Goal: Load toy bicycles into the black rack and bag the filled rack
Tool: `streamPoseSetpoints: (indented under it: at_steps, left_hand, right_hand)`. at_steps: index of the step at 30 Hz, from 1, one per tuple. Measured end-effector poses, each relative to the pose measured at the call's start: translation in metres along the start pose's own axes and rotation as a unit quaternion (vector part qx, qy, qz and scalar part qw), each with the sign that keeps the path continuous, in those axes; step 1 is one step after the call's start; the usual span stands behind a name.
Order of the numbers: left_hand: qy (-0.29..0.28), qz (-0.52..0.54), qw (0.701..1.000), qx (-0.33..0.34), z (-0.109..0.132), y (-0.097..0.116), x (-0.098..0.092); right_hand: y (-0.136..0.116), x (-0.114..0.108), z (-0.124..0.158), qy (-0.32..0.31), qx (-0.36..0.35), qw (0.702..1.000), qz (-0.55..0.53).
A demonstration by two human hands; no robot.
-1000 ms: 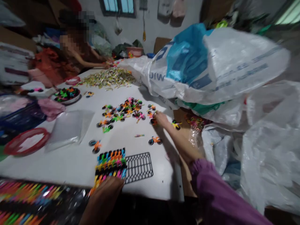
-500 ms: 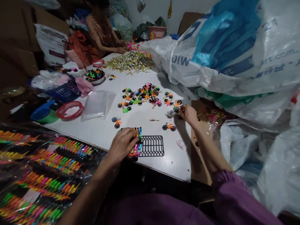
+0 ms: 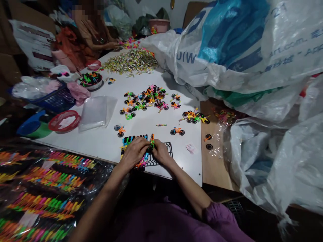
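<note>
A black plastic grid lies near the table's front edge, its left part covered by a row of small colourful toy bikes. My left hand rests over that row, fingers bent together at its right end. My right hand pinches a green and orange toy bike above the grid, close to my left fingertips. What my left fingers grip is hidden. Single bikes lie nearby, one orange and blue to the right and one orange to the left. A small printed tube lies behind the grid.
Piled bikes occupy mid-table, with printed tubes heaped behind. A person sits at the far left. Baskets and clear bags stand left; large white sacks crowd the right. Packed bikes lie front left.
My right hand has come from the bikes at the table's right side to the grid, beside my left hand, and now holds a bike. The camera view has shifted slightly.
</note>
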State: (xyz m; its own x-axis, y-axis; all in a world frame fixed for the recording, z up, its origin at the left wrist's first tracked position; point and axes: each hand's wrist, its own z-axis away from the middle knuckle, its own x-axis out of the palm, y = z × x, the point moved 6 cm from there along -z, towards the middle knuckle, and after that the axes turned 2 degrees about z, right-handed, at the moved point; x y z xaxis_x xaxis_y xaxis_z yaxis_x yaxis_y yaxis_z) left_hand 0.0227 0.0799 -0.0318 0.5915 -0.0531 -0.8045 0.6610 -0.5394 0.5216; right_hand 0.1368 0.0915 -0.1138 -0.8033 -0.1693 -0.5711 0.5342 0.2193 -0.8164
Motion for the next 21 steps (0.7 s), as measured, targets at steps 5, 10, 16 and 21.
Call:
streamPoseSetpoints:
  at_steps: [5,10,16,21]
  left_hand:
    - [-0.010,0.020,1.000,-0.020,0.000,0.003,0.001]
    - [0.030,-0.017,0.997,-0.069,-0.002,0.004,0.003]
    - [-0.008,-0.041,0.998,-0.041,-0.004,0.010,0.011]
    - [0.009,-0.078,0.995,-0.060,-0.005,0.012,0.010]
  right_hand:
    - [-0.003,0.003,0.001,-0.022,-0.019,0.996,0.083]
    - [-0.005,0.002,0.002,-0.037,-0.063,0.996,0.050]
    - [-0.001,0.003,0.003,-0.036,-0.066,0.996,0.039]
    - [-0.006,-0.001,0.002,-0.046,-0.040,0.996,0.073]
